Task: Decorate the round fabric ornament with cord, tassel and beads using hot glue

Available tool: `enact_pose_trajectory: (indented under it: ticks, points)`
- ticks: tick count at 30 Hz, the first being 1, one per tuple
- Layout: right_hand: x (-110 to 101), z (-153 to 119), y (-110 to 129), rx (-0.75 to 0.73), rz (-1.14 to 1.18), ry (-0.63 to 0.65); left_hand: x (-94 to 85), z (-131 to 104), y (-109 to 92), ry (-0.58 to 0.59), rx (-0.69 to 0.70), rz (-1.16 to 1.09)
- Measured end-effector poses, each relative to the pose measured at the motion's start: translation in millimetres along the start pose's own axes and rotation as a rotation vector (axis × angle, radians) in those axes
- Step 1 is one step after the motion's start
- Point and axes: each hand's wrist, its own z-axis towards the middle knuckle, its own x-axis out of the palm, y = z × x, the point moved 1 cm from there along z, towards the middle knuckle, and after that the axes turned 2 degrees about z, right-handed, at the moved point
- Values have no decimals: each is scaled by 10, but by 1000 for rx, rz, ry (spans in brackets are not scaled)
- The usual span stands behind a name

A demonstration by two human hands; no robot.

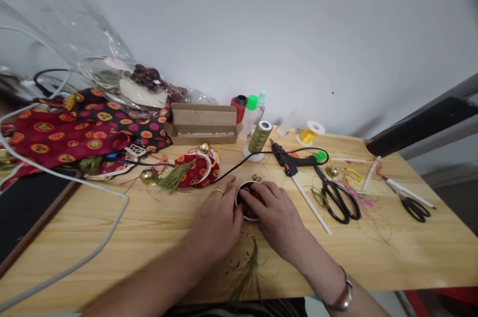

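Note:
Both my hands are closed round a small round ornament (249,214) with a white rim and dark red patterned fabric inside, low over the wooden table. My left hand (216,217) grips its left side; a ring is on one finger. My right hand (278,215) holds the right side, with fingers reaching over the rim onto the fabric. An olive green tassel (252,267) hangs from the ornament toward me and lies on the table. Just beyond my hands is a small green loop of cord (256,177). Fingers hide much of the ornament.
A finished-looking red pouch (182,170) with a tassel lies left, near brass bells (148,176) and patterned fabric (63,133). Behind stand a cardboard box (203,120) and green thread spool (260,137). Rightward are a glue gun (293,160), black scissors (338,197) and yellow thread (309,134). A white cable (112,227) crosses left.

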Motion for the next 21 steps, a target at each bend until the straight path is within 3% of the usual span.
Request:
enact_pose_trajectory:
  ticks: [21]
  points:
    - [17,10,21,37,-61,31,27,-25,1,-43,33,41]
